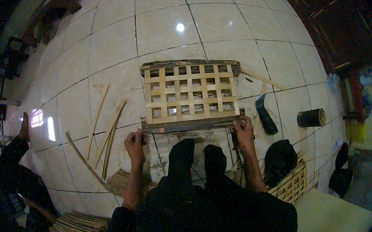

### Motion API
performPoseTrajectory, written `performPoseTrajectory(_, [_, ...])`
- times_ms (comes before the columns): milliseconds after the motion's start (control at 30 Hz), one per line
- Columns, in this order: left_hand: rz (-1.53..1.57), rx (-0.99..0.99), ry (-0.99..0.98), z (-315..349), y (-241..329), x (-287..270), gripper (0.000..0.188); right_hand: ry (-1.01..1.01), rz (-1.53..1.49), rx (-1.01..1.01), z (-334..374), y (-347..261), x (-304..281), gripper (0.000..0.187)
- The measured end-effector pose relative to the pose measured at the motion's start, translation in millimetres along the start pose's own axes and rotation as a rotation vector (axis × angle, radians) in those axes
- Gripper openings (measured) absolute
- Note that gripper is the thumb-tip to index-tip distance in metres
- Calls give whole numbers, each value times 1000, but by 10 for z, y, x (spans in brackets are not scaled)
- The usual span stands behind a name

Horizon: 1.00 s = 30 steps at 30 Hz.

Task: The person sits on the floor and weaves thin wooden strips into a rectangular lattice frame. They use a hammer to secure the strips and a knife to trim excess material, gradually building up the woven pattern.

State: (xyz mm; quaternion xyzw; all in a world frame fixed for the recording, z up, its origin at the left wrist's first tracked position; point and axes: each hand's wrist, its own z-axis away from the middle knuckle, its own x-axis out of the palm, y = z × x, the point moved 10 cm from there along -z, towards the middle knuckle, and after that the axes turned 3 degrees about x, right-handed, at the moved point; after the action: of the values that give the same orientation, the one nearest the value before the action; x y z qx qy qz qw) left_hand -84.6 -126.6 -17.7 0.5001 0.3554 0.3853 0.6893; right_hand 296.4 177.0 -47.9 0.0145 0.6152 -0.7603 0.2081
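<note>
A lattice of pale woven bamboo strips [189, 99] lies on the tiled floor in front of my feet. Its far edge rests along one dark, rough wooden board [190, 63], its near edge along another wooden board [185, 127]. My left hand [135, 147] is closed at the left end of the near board, fingers curled. At that board's right end, close to the lattice's near right corner, my right hand [243, 129] has its fingers closed on the wood. Both hands' fingertips are small and dim.
Loose bamboo strips [109, 133] lie at the left. To the right are a dark curved blade-like tool [265, 116], a short dark cylinder [311, 118] and another woven piece [293, 183]. A stack of strips [80, 226] sits lower left, near another person [21, 176].
</note>
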Motion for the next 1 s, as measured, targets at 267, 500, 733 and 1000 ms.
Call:
performPoseTrajectory(267, [-835, 390, -145, -173, 193, 102, 30, 144, 67, 57, -93, -11, -185, 32])
performPoseTrajectory(500, [-883, 564, -30, -245, 445, 165, 26, 88, -46, 31, -57, -197, -94, 26])
performPoseTrajectory(733, [-432, 190, -264, -698, 264, 530, 28, 132, -354, 221, -83, 112, -139, 23])
performPoseTrajectory(1000, [-244, 188, -296, -677, 177, 472, 24, 158, -145, 139, -169, 207, -179, 29])
